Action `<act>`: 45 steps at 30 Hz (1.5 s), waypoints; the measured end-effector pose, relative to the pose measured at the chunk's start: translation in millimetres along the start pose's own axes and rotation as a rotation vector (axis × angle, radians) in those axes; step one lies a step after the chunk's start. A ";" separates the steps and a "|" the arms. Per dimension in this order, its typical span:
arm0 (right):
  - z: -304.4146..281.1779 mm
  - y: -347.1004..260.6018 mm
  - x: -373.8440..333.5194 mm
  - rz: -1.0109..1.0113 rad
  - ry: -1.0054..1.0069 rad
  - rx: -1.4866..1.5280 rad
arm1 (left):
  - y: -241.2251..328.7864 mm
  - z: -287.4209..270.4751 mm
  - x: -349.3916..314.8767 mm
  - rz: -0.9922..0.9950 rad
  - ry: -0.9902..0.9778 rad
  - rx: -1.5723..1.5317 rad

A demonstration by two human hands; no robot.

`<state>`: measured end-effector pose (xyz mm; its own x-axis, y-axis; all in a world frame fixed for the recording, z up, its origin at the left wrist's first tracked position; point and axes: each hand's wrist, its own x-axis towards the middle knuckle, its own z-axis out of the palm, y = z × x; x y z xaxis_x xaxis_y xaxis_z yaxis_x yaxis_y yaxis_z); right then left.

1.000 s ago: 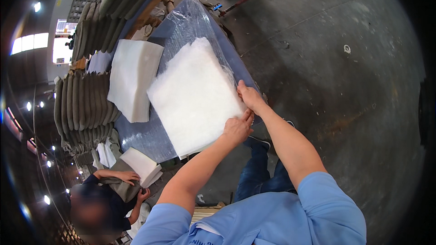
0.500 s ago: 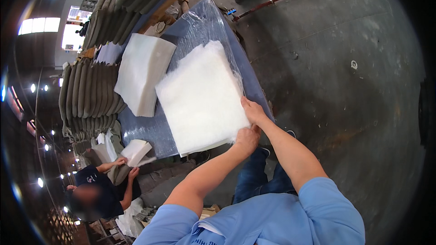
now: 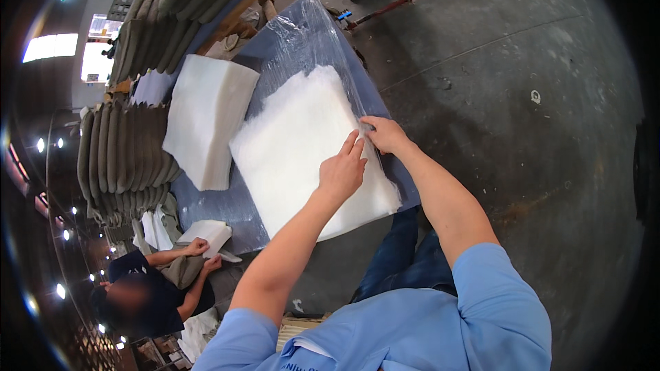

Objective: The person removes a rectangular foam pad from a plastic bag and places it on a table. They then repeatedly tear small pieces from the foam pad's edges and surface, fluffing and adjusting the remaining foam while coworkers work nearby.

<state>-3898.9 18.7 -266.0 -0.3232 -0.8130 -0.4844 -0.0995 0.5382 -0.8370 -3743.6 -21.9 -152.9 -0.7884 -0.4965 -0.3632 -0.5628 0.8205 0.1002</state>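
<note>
Got white padding [image 3: 289, 158] on the near part of the film-covered counter [image 3: 244, 216], just right of a second white pile [image 3: 206, 120]. Looks light, soft and floppy; likely to sag if lifted by one corner. Ragged and fluffy along the far edge, so probably easy to tear there. Better taken by the straighter right and near edges, well apart. Have left hand [image 3: 342, 170] open on top near the right edge, right hand [image 3: 386, 135] touching that edge farther out; cannot tell whether pinching.
</note>
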 end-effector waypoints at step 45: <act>-37.4 211.0 -179.2 0.242 0.628 -0.138 | 17.1 42.5 33.6 0.436 -0.381 0.300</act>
<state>-3897.1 286.3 -346.3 -0.8319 -0.4056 -0.3787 -0.0616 0.7458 -0.6634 -3769.2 -12.4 -202.8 -0.7544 -0.0097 -0.6564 -0.0734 0.9949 0.0697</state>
